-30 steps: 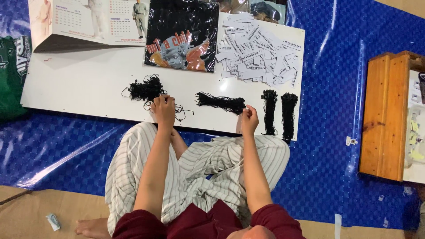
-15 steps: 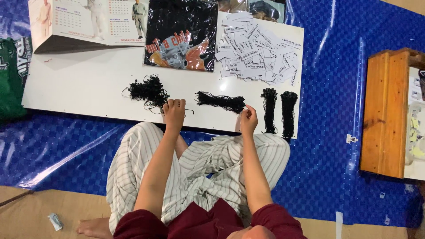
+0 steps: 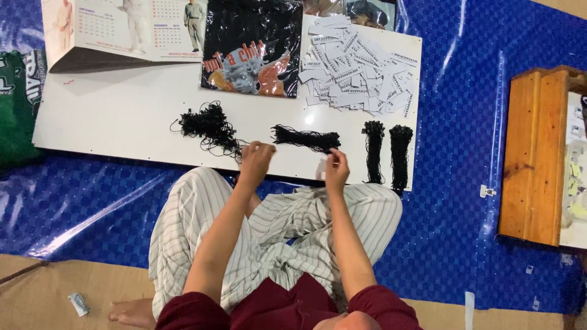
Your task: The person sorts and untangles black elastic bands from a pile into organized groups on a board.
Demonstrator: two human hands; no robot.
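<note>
I sit cross-legged in striped trousers at a white board (image 3: 122, 116) lying on blue sheeting. My left hand (image 3: 255, 160) hovers at the board's near edge, fingers pinched on a thin black string trailing from a tangled black pile (image 3: 208, 125). My right hand (image 3: 335, 168) pinches a small white paper tag (image 3: 321, 170) just below a flat bundle of black strings (image 3: 306, 139). Two tidy upright bundles of black strings (image 3: 386, 156) lie to the right. A heap of white paper tags (image 3: 361, 67) sits at the board's far right corner.
A black printed bag (image 3: 252, 49) and a standing desk calendar (image 3: 122, 30) occupy the far side of the board. A green bag (image 3: 15, 107) lies at left. A wooden box (image 3: 538, 156) stands at right on the blue sheeting (image 3: 465, 201). Brown floor lies behind me.
My left hand has moved right from the tangled pile toward my right hand, drawing a string along. My right hand stays near the flat bundle.
</note>
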